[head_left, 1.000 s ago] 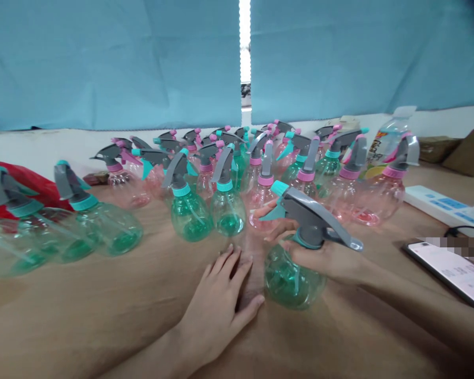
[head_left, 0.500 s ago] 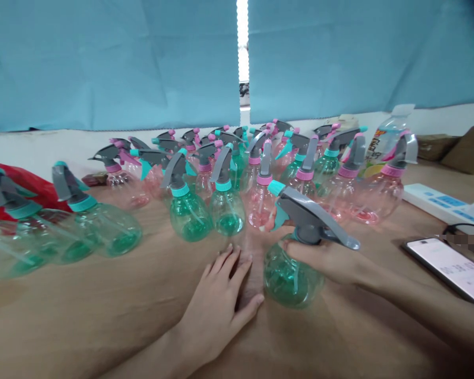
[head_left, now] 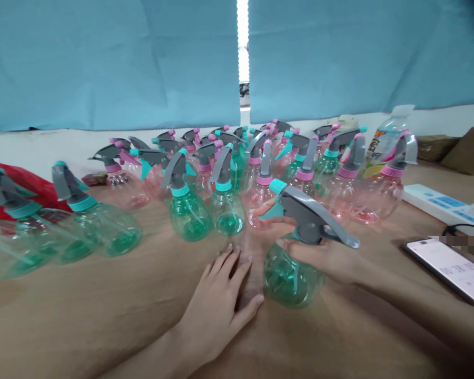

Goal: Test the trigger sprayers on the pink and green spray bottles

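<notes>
A green spray bottle (head_left: 291,281) with a grey head and turquoise nozzle stands upright on the table, its nozzle pointing left. My right hand (head_left: 319,257) is around its neck from the right, thumb in front. The fingers of that hand stretch out past the turquoise trigger (head_left: 272,210). Palm down on the table to the left of this bottle lies my left hand (head_left: 217,302), fingers spread and holding nothing. Just beyond it are two more green spray bottles (head_left: 228,213) with turquoise collars.
Several pink and green spray bottles (head_left: 369,197) crowd the back. More green ones (head_left: 116,231) stand at left before a red bag (head_left: 35,181). At right lie a phone (head_left: 450,268), a white and blue power strip (head_left: 438,202) and a brown box (head_left: 470,150). A labelled plastic bottle (head_left: 395,129) stands behind.
The fingers of my right hand have straightened and reach further left past the trigger. The bottle's head has tilted very slightly. My left hand has stayed in place.
</notes>
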`<state>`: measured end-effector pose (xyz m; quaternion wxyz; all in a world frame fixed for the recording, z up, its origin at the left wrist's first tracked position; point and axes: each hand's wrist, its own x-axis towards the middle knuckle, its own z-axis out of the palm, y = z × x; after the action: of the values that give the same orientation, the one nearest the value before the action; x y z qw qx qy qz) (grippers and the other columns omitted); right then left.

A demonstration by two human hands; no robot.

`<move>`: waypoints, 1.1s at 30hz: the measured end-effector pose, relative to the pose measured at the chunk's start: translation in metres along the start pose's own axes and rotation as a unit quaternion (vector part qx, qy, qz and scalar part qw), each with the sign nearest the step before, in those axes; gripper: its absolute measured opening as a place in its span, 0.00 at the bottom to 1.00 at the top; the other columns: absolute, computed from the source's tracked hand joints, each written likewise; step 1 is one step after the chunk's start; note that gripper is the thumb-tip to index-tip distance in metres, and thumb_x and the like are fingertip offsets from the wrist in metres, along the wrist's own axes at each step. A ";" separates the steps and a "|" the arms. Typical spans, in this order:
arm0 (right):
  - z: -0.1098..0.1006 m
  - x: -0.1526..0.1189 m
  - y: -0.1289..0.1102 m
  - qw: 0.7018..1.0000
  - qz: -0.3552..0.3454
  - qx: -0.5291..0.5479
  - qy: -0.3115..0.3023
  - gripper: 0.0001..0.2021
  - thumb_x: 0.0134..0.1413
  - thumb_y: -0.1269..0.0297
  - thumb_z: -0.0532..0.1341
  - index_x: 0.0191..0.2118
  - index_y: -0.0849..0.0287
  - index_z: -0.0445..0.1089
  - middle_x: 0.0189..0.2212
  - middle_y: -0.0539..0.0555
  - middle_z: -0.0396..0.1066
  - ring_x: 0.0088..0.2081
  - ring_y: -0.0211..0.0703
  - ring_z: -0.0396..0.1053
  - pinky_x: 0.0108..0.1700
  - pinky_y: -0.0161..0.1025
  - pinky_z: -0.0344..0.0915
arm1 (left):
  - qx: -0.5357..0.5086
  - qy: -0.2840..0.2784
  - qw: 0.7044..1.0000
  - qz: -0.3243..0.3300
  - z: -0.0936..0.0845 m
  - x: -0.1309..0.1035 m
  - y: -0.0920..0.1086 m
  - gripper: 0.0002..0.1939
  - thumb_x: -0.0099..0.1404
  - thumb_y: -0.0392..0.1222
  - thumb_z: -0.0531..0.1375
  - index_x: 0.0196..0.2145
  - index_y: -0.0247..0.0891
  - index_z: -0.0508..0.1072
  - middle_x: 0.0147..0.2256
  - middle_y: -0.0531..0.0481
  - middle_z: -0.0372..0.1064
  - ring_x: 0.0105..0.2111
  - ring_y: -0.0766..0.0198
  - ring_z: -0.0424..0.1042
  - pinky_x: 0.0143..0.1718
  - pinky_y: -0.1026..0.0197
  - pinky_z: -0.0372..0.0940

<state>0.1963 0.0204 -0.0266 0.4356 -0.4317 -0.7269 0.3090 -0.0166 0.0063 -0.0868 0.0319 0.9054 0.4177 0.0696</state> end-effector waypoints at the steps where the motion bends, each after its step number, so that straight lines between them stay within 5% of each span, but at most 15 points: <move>1: 0.000 0.000 0.001 1.000 0.005 0.023 -0.008 0.28 0.44 0.72 0.55 0.54 0.45 0.59 0.45 0.49 0.71 0.26 0.39 0.70 0.30 0.39 0.70 | -0.001 -0.002 1.000 0.000 0.000 0.000 0.000 0.29 0.68 0.54 0.54 0.61 0.34 0.59 0.62 0.37 0.54 0.62 0.45 0.51 0.57 0.41 0.55; 4: 0.000 0.000 0.003 0.999 0.010 0.046 -0.020 0.28 0.46 0.72 0.56 0.56 0.44 0.59 0.52 0.51 0.67 0.34 0.43 0.72 0.31 0.40 0.70 | -0.002 -0.007 1.000 -0.002 0.000 0.000 0.000 0.29 0.68 0.54 0.54 0.61 0.34 0.59 0.62 0.37 0.54 0.62 0.45 0.52 0.57 0.41 0.55; 8: 0.000 0.000 0.007 0.999 0.005 0.039 -0.020 0.27 0.48 0.71 0.56 0.55 0.46 0.60 0.49 0.52 0.69 0.40 0.46 0.72 0.35 0.41 0.71 | -0.005 0.001 1.000 0.001 0.001 -0.001 0.000 0.29 0.68 0.54 0.53 0.61 0.34 0.59 0.62 0.37 0.54 0.62 0.45 0.52 0.57 0.41 0.55; 14: -0.001 -0.001 0.008 0.999 0.027 0.026 -0.036 0.23 0.49 0.71 0.56 0.53 0.46 0.61 0.35 0.50 0.71 0.36 0.46 0.72 0.35 0.42 0.70 | -0.006 0.002 1.000 0.003 0.000 -0.001 0.000 0.29 0.69 0.53 0.53 0.60 0.33 0.60 0.61 0.36 0.55 0.61 0.44 0.53 0.56 0.40 0.56; 22: -0.001 0.001 0.003 0.999 0.019 0.031 -0.028 0.07 0.47 0.72 0.56 0.32 0.52 0.63 0.31 0.48 0.68 0.32 0.41 0.69 0.32 0.37 0.68 | -0.004 -0.001 1.000 0.000 0.000 0.000 0.000 0.29 0.68 0.54 0.54 0.61 0.33 0.59 0.62 0.36 0.54 0.61 0.44 0.52 0.56 0.40 0.56; 33: -0.001 0.000 0.006 0.999 0.023 0.010 -0.027 0.06 0.49 0.70 0.56 0.28 0.54 0.67 0.30 0.49 0.68 0.31 0.41 0.68 0.31 0.38 0.68 | -0.005 -0.001 1.000 0.001 0.000 0.000 0.000 0.29 0.69 0.53 0.53 0.61 0.34 0.59 0.62 0.37 0.53 0.62 0.45 0.51 0.56 0.41 0.56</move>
<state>0.1997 0.0226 -0.0307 0.4129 -0.4357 -0.7252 0.3373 -0.0169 0.0061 -0.0864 0.0365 0.9057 0.4164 0.0705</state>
